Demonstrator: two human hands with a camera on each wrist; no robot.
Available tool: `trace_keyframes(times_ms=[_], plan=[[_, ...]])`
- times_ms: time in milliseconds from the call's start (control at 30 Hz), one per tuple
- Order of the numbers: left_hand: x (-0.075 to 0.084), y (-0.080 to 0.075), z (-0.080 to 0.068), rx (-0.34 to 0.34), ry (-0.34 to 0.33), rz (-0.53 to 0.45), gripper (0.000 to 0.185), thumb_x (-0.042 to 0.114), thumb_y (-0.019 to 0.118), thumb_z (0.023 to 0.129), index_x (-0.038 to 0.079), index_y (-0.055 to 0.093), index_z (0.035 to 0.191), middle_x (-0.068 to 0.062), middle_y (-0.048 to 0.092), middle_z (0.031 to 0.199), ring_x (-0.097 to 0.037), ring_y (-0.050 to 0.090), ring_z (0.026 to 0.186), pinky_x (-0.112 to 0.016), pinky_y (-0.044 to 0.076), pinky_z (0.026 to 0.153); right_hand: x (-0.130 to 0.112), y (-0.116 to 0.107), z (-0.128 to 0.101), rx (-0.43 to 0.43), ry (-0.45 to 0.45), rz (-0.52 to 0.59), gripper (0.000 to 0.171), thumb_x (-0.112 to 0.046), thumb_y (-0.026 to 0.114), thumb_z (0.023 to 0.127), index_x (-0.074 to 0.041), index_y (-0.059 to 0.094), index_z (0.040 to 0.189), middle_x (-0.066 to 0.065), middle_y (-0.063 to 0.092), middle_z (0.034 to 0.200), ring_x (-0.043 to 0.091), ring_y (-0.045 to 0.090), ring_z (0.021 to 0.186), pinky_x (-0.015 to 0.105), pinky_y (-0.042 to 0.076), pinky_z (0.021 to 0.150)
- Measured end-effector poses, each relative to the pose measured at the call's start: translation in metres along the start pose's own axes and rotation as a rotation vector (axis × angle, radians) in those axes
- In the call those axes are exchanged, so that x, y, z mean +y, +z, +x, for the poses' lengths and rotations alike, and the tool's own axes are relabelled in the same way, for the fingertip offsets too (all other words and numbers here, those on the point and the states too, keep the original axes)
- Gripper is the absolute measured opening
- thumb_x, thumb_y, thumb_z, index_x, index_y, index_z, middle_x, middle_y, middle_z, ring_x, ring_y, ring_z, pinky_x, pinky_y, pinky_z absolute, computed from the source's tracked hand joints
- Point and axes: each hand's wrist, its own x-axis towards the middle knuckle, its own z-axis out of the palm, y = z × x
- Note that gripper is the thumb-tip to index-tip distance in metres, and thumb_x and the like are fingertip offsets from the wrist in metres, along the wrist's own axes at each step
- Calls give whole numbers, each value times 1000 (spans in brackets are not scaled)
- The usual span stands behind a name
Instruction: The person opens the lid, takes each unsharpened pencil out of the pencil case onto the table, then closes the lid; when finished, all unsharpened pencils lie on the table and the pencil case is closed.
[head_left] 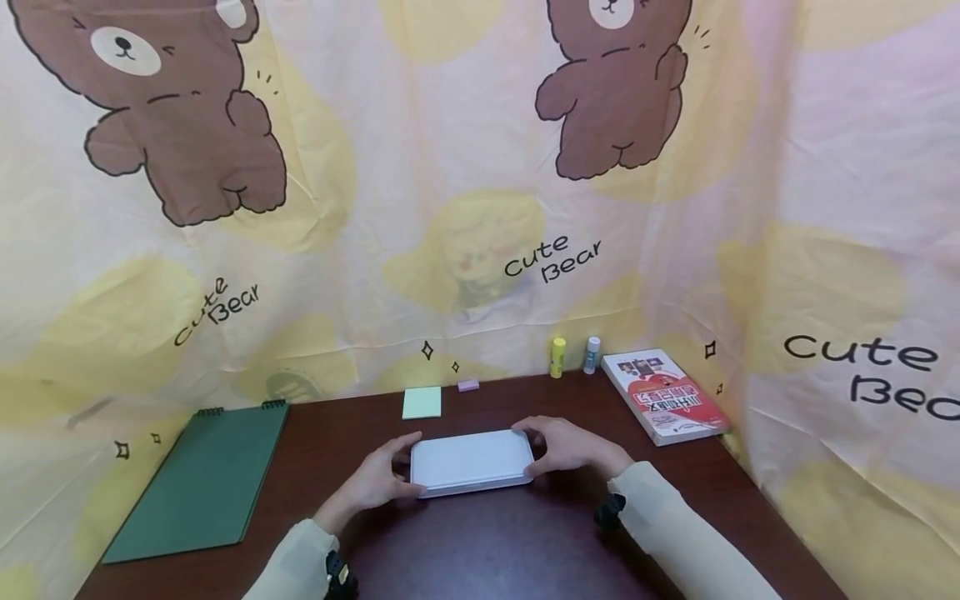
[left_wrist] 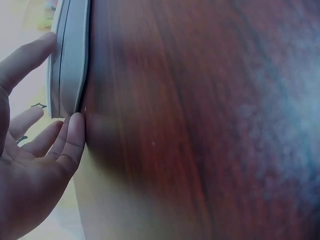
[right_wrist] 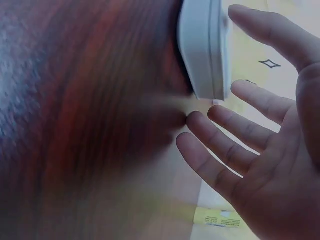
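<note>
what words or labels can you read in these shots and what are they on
"Cute Bear": printed several times on the bear curtain behind the desk.
Book cover: red with white characters, too blurred to read.
Yellow glue stick and white-capped tube: labels too small to read.
White case: no text visible.

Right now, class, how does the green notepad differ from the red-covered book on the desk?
The green notepad lies at the desk's left edge; the red-covered book lies at the far right. The notepad is plain, spiral-bound and larger; the book is printed, thicker and smaller. Both lie flat and closed, untouched by either hand.
</note>
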Motion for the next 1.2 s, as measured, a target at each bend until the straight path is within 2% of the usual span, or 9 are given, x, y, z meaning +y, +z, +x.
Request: trace_keyframes(times_ms=[233, 467, 767, 933, 1200], plan=[[-1, 1, 0, -21, 9, 29, 95, 28, 91, 72, 13, 41, 152, -16, 56, 136, -21, 61, 101, -30, 55, 78, 1, 6, 4, 2, -13, -44, 76, -43, 87, 74, -25, 54, 140, -1, 61, 130, 18, 55, 106, 47, 50, 97], [0, 1, 0, -16, 39, 68, 96, 24, 91, 71, 9, 41, 151, -15, 52, 141, -22, 59, 104, -27, 54, 77, -1, 7, 5, -2, -13, -79, 78, -37, 88, 74, -27, 52, 142, 2, 58, 138, 20, 53, 116, 53, 46, 105], [-3, 0, -3, -32, 53, 84, 96, 26, 90, 73, 8, 39, 152, -14, 51, 141, -20, 59, 101, -25, 53, 75, -8, 10, 3, -5, -34, -105, 77, -33, 87, 74, -24, 52, 142, 3, 56, 140, 22, 53, 118, 53, 46, 105], [-4, 1, -3, -29, 53, 95, 97, 26, 90, 73, 12, 38, 153, -14, 51, 138, -20, 57, 99, -25, 52, 73, -12, 10, 1, -2, -42, -112, 75, -31, 87, 75, -24, 53, 141, 3, 56, 141, 23, 53, 120, 53, 46, 105], [-3, 3, 0, -7, 54, 89, 98, 22, 92, 70, 13, 38, 153, -15, 52, 136, -18, 57, 97, -24, 51, 71, -6, 4, 3, -19, -54, -116, 72, -40, 85, 76, -27, 55, 141, -3, 60, 137, 18, 55, 114, 51, 48, 102]])
